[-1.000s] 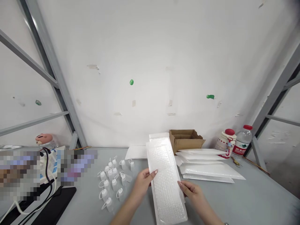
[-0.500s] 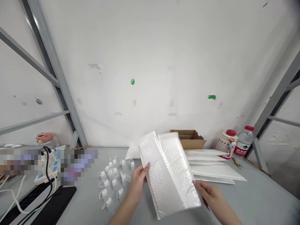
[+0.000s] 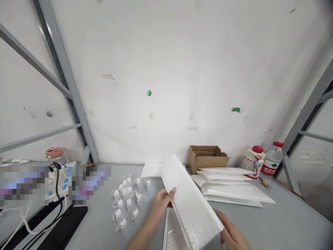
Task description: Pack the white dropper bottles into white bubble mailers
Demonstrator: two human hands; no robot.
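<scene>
A white bubble mailer [image 3: 192,208] is held tilted above the front of the grey table. My left hand [image 3: 162,205] pinches its left edge, thumb on top and fingers underneath. My right hand [image 3: 230,229] grips the right edge near the lower corner, its fingers partly hidden behind the mailer. Below the mailer shows another white padded panel [image 3: 171,231]; I cannot tell whether it is a second mailer or part of the same one. Left of my left hand stand several small white squeeze bottles [image 3: 129,205] with looped cap straps.
Several more white mailers [image 3: 231,191] are stacked at the right, before an open cardboard box [image 3: 208,161]. A white jar [image 3: 253,161] and a water bottle [image 3: 272,159] stand at the back right. On the left lie a power strip [image 3: 58,185], cables and a black slab [image 3: 65,229].
The held mailer has moved lower and tilted, its two side-by-side panels now overlapping, one under the other. Both hands stay on it. My view has shifted slightly.
</scene>
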